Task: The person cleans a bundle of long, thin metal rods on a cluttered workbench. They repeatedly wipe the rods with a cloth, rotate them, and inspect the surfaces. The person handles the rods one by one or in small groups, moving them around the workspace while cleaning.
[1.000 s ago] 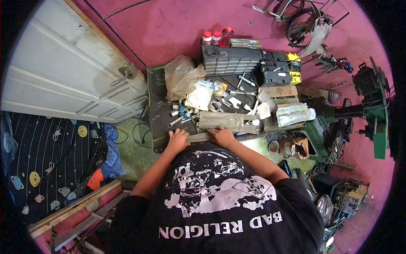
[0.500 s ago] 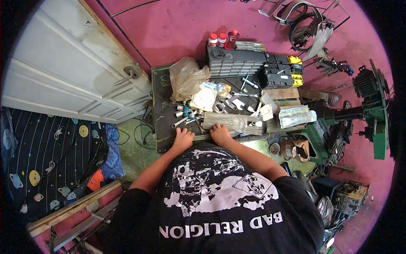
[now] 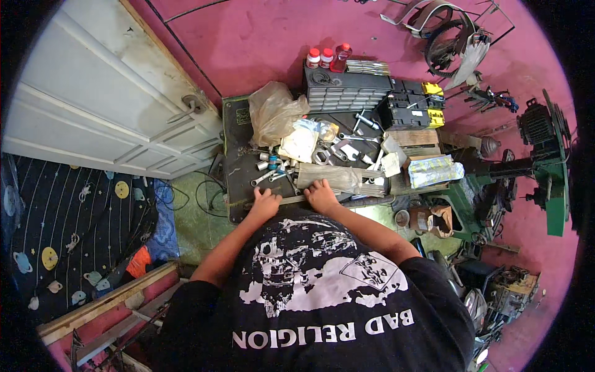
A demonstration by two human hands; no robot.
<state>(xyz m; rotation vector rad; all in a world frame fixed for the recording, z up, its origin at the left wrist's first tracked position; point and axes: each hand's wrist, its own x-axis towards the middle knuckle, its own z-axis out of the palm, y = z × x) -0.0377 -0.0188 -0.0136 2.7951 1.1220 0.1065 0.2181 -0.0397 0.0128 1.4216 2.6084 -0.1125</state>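
At the near edge of the workbench (image 3: 238, 195), my left hand (image 3: 265, 204) and my right hand (image 3: 321, 197) rest a short way apart with curled fingers. A thin pale strip (image 3: 292, 199) runs between them, and both hands seem closed on its ends; the fingertips are partly hidden. Just beyond my right hand lies a bundle of long thin rods in clear plastic (image 3: 328, 177). Past my left hand are a combination wrench (image 3: 261, 178) and several sockets (image 3: 264, 162). More open-end wrenches (image 3: 348, 152) lie farther back, beside a pale cloth (image 3: 299, 144).
A crumpled plastic bag (image 3: 273, 115) and a dark drawer cabinet (image 3: 347, 93) stand at the back of the bench. Black and yellow cases (image 3: 412, 105) sit to the right, near a green drill press (image 3: 548, 180). A white door (image 3: 111, 93) stands at the left.
My left hand has shifted slightly left, and both hands have turned a little at the bench edge. The tools on the bench stay where they were.
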